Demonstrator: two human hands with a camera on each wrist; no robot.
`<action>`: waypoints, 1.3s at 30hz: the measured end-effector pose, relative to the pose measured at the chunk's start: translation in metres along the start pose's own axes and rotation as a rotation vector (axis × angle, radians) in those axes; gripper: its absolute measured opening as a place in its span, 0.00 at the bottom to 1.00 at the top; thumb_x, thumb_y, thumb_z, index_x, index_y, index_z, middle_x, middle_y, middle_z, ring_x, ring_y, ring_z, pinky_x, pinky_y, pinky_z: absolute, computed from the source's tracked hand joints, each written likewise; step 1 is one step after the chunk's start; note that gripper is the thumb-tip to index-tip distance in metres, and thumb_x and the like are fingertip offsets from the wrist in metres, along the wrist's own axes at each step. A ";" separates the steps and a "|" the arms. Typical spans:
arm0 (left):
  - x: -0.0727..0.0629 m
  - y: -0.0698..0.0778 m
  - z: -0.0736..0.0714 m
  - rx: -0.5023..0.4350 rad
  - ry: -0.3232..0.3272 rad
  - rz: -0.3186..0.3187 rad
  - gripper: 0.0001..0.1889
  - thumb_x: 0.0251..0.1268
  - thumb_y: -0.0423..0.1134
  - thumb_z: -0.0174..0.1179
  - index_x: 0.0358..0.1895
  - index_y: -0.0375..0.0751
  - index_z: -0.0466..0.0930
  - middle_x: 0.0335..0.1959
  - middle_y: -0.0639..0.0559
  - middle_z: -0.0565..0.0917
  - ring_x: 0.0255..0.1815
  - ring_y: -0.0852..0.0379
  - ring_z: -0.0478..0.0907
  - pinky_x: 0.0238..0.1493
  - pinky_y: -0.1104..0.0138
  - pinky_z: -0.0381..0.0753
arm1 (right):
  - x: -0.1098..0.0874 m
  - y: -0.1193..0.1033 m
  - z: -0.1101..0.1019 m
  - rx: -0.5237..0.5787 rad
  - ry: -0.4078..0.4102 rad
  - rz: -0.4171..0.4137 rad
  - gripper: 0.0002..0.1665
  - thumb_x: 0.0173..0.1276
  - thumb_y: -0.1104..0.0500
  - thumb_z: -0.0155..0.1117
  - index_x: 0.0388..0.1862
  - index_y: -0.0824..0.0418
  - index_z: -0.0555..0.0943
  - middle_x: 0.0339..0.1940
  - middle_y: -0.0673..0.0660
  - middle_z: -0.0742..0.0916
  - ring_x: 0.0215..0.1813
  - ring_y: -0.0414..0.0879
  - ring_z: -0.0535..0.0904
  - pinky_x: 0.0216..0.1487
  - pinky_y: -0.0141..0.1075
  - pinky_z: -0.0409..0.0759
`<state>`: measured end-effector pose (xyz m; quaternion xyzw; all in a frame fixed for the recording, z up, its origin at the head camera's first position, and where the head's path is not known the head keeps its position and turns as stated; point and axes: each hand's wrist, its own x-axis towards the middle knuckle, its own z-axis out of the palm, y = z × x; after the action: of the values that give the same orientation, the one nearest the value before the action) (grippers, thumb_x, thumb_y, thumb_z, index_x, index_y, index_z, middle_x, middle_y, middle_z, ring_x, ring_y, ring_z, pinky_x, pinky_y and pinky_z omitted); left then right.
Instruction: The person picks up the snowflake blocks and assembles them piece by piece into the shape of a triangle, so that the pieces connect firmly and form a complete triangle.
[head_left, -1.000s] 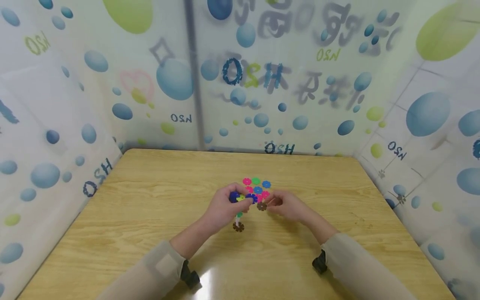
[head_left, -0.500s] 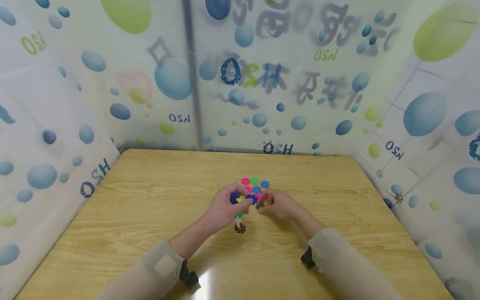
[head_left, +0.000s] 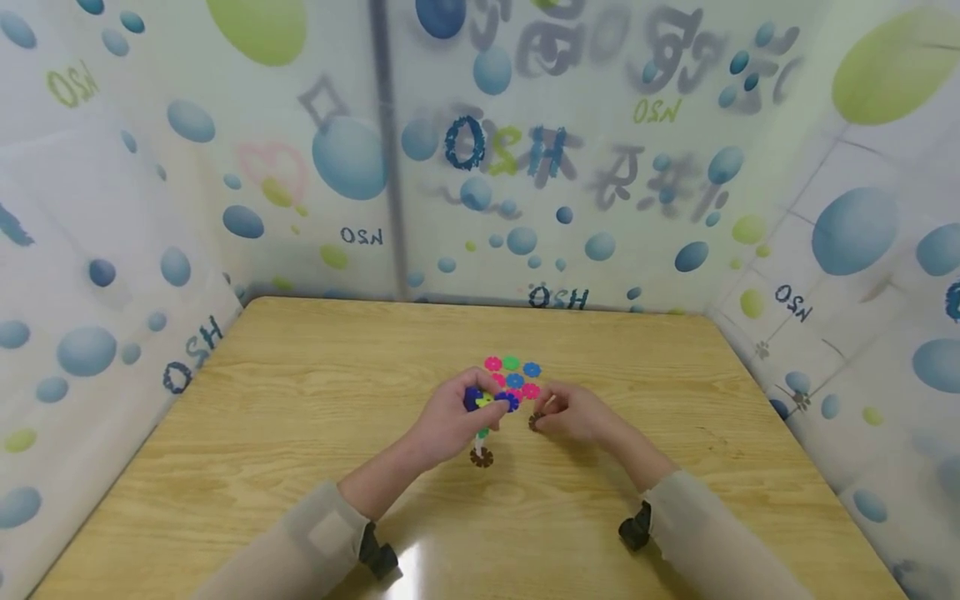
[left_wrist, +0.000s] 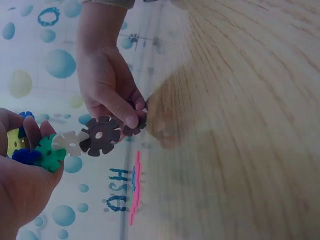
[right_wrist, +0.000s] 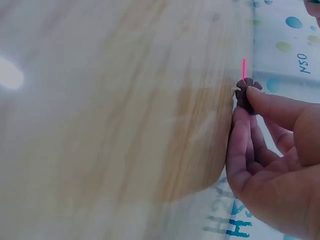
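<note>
Pale walls (head_left: 431, 212) printed with bubbles and reversed H2O lettering enclose a wooden table (head_left: 300, 392), and a streak of glare lies near its front edge. From the head view, both hands work near the table's middle. The left hand (head_left: 456, 418) has its fingers curled round a chain (head_left: 483, 432) of notched discs, with dark blue and yellow pieces at the grip and green, white and brown ones hanging below. The right hand (head_left: 576, 414) pinches a loose brown disc (head_left: 535, 422), apart from the chain. Just beyond the hands, loose discs (head_left: 514, 381) in pink, green and blue lie flat on the table. Beige sleeves (head_left: 723, 533) cover the forearms, and a black device (head_left: 635, 527) sits at each wrist.

In the left wrist view, green, white and brown discs link end to end out of the left hand's grip. Beyond them, the right thumb presses the brown disc against the fingers.

In the right wrist view, thumb and fingertips hold that disc by its lower part, notches showing above. Whether it touches the table I cannot tell. A pink disc shows edge-on behind it.
</note>
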<state>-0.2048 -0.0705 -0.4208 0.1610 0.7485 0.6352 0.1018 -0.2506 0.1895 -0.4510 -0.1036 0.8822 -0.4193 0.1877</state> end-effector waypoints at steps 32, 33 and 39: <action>-0.002 0.000 0.003 -0.003 -0.006 -0.027 0.09 0.79 0.39 0.68 0.51 0.41 0.80 0.34 0.48 0.88 0.32 0.52 0.82 0.24 0.71 0.69 | -0.064 -0.039 -0.002 0.494 0.054 -0.227 0.20 0.81 0.58 0.70 0.64 0.69 0.83 0.49 0.53 0.92 0.49 0.44 0.91 0.56 0.39 0.91; -0.002 0.000 0.003 -0.005 -0.008 -0.025 0.09 0.79 0.39 0.68 0.51 0.41 0.80 0.34 0.49 0.88 0.33 0.51 0.83 0.24 0.71 0.68 | -0.064 -0.039 -0.002 0.492 0.055 -0.223 0.20 0.82 0.57 0.70 0.64 0.68 0.83 0.49 0.53 0.92 0.49 0.44 0.91 0.56 0.39 0.91; -0.002 0.000 0.003 -0.014 -0.015 -0.011 0.08 0.80 0.39 0.67 0.51 0.41 0.79 0.32 0.52 0.87 0.30 0.54 0.79 0.24 0.71 0.67 | -0.064 -0.042 -0.003 0.505 0.059 -0.183 0.21 0.81 0.57 0.70 0.65 0.68 0.83 0.49 0.53 0.92 0.49 0.45 0.91 0.56 0.40 0.91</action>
<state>-0.2022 -0.0681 -0.4213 0.1610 0.7440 0.6387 0.1121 -0.1925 0.1871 -0.4005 -0.1207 0.7418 -0.6440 0.1431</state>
